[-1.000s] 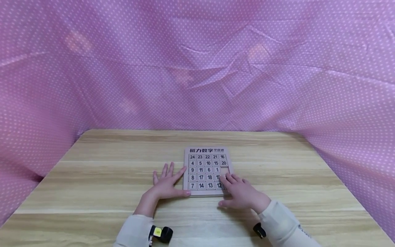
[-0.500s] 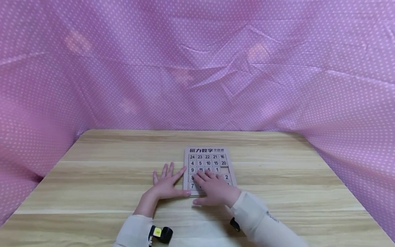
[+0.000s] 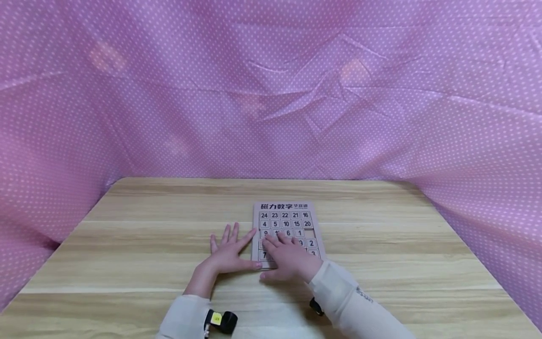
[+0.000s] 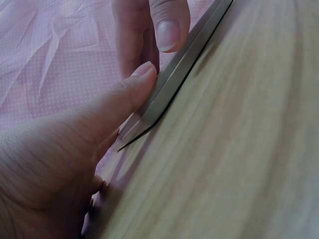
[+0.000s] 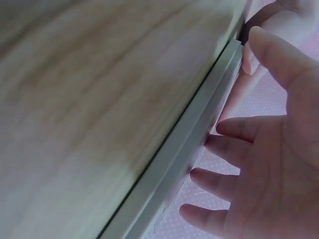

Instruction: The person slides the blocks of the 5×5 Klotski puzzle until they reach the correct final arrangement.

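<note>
- And here the number board (image 3: 318,235) is seen lying flat at the middle of the table (image 3: 148,245), near the person, set between the two hands.
- Its title end is pointed away from the person, digits upright to them; the long axis, though foreshortened, is judged to be run near to far, almost straight.
- A vacant slot (image 3: 309,233) is left at the right end of the third row, bordered by tile 1 (image 3: 299,233) on its left, tile 20 (image 3: 307,224) beyond and tile 2 (image 3: 311,243) on the near side.
- The right hand (image 3: 290,261) is laid over the lower left rows, fingers extended, nothing gripped; from its fingertips the slot is found to the right, and it is the nearer hand. Exact fingertip contact cannot be made out.
- The left hand (image 3: 228,256) is splayed at the left edge, its thumb (image 4: 134,87) touched to the near left corner, nothing clasped.
- Behind everything, pink dotted cloth (image 3: 271,94) is hung.
</note>
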`<action>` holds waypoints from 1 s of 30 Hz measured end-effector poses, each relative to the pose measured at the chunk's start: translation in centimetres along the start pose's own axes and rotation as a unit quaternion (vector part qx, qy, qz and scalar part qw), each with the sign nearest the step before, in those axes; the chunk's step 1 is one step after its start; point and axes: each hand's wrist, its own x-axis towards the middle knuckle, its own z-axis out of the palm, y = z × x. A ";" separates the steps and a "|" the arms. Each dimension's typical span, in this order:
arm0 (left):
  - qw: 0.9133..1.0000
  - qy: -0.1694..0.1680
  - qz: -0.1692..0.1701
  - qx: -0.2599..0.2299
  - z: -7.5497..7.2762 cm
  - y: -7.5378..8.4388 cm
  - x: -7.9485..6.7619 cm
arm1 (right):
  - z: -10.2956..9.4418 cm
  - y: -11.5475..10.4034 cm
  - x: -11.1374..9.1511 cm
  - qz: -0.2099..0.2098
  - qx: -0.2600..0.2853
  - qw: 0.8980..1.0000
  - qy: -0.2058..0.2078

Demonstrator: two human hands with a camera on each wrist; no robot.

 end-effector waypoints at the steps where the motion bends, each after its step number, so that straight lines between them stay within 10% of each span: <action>1: 1.000 0.000 0.000 -0.001 0.0 0.0 0.0 | 0.0 0.0 0.0 0.002 0.002 1.000 0.001; 30: 1.000 -0.001 0.003 0.001 -0.4 -0.3 0.2 | 0.0 1.2 -1.0 0.013 0.007 1.000 0.018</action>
